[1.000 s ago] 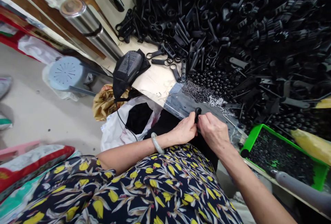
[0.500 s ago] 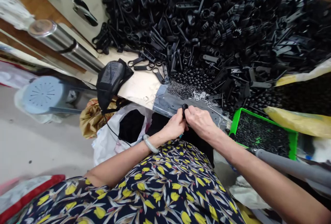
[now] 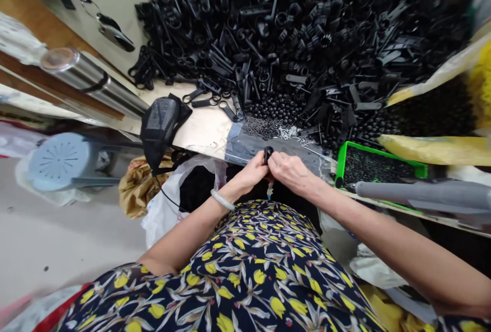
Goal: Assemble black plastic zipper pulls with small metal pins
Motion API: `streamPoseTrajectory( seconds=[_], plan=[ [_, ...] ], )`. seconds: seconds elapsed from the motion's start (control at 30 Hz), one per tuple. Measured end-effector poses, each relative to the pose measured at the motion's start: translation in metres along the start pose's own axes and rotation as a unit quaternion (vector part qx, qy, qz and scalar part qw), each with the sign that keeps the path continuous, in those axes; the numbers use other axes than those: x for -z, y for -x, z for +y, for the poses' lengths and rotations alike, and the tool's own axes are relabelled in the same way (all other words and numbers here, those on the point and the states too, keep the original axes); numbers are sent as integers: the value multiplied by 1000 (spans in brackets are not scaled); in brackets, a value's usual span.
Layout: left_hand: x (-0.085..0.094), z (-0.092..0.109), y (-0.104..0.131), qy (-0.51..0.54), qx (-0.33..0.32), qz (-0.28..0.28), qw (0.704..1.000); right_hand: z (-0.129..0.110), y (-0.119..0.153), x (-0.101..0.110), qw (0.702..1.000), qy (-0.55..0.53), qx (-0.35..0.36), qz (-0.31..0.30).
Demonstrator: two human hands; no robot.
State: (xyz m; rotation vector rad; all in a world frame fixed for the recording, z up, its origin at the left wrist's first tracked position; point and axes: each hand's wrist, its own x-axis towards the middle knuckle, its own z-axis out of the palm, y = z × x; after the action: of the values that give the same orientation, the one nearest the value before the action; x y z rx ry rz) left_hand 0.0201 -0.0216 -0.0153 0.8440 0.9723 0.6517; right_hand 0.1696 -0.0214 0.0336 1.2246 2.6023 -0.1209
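Observation:
Near the front edge of the work surface, my left hand (image 3: pixel 251 172) and my right hand (image 3: pixel 287 171) meet, both closed around a small black plastic part with a ring-shaped end (image 3: pixel 268 154). Only its rounded top shows; the fingers hide the rest. Just beyond the hands lies a grey taped mat (image 3: pixel 249 144). Small dark pins (image 3: pixel 261 127) and silvery pins (image 3: pixel 288 132) are heaped on its far side. Behind them are many black balls (image 3: pixel 282 109) and a large pile of black plastic parts (image 3: pixel 238 40) with rings and flat handles.
A green tray (image 3: pixel 339 166) of small black pieces stands at the right, with a grey tube (image 3: pixel 406 194) in front. On the left are a black mesh pouch (image 3: pixel 163 119), a steel flask (image 3: pixel 92 79) and a blue stool (image 3: pixel 57 160). Yellow plastic bags (image 3: pixel 433 145) lie at right.
The camera view has shifted, so the pile and tray sit further left. Both hands still hold the black part, which now shows its ring end more clearly.

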Motion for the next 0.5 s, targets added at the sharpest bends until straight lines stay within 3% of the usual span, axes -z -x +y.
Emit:
streamPoseTrajectory(
  seconds=[0.2,0.33,0.4,0.5],
  plan=[
    [9,4,0,52,-1,-19,998,-14,10,-9,999,33,13,21],
    [11,9,3,86,31,-43,995,3,10,-7,998,-54,1,35],
    [13,11,6,114,50,-57,991,24,11,-5,992,-89,-55,68],
    [13,16,11,141,62,-58,986,58,10,-6,967,-66,-208,135]
  ],
)
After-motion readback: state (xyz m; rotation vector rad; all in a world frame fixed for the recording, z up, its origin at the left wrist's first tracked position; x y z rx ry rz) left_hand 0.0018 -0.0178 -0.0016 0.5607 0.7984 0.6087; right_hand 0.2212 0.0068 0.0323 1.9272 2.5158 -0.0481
